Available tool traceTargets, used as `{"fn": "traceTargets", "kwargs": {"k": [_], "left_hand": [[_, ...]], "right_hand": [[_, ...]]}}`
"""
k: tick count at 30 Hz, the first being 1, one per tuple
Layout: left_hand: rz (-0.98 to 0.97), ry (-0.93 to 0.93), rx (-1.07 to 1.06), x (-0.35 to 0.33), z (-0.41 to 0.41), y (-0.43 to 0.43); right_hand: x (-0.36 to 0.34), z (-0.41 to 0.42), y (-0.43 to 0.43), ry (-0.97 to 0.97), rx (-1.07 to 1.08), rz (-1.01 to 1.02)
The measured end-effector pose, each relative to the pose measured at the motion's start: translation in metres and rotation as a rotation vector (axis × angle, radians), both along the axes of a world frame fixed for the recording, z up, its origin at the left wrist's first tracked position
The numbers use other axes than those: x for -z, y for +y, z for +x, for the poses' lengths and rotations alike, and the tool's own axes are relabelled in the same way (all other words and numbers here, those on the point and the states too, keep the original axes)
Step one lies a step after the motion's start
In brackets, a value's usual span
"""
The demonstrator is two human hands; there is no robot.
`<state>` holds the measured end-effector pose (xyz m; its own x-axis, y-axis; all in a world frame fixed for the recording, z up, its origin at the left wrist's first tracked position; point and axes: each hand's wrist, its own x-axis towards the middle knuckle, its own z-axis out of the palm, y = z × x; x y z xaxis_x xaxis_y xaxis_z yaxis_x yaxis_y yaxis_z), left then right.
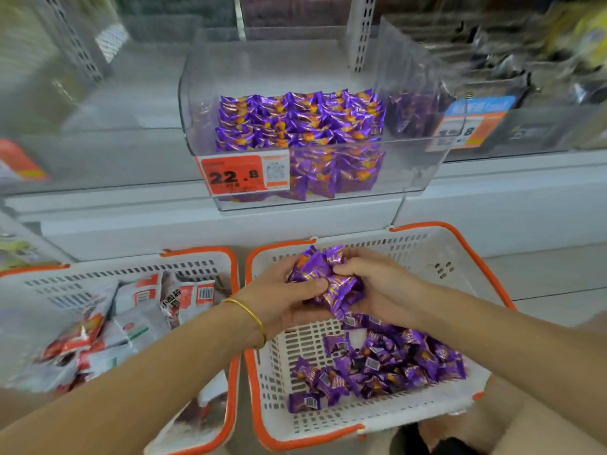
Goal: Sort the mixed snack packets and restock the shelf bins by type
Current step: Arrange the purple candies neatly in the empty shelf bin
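Over the basket's (492,287) far edge, left hand (285,292) and right hand (381,284) are jointly clutching purple packets (313,267), bunching them for the matching bin (414,174).

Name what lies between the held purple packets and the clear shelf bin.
Head view: between held packets and bin, only the basket's far wall and the white shelf ledge.

The orange-red paper price tag (235,175) on the front of the clear plastic shelf bin (197,93) read "22.8"; other labels were too blurred to read.
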<state>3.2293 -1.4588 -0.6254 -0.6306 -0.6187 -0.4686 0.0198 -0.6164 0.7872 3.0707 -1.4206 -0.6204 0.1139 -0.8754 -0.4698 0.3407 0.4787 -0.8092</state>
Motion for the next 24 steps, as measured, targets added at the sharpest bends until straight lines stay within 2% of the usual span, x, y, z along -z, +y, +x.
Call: {"fn": "traceTargets", "kwargs": {"k": [8,13,15,17,24], "left_hand": [[0.056,0.089,-0.144,-0.003,0.008,-0.005],[0.038,0.057,-0.236,-0.001,0.008,-0.014],[0.02,0.047,-0.26,-0.001,0.007,-0.017],[-0.001,0.05,-0.26,-0.001,0.004,-0.017],[-0.268,-0.06,-0.242,0.002,-0.005,-0.007]], "right_hand": [[-0.001,0.006,-0.013,0.016,0.143,-0.005],[-0.001,-0.007,-0.02,0.327,0.239,-0.117],[-0.006,-0.008,-0.021,0.301,0.265,-0.205],[-0.01,-0.003,-0.02,0.226,0.239,-0.257],[-0.01,0.006,-0.01,0.479,-0.022,-0.315]]}}
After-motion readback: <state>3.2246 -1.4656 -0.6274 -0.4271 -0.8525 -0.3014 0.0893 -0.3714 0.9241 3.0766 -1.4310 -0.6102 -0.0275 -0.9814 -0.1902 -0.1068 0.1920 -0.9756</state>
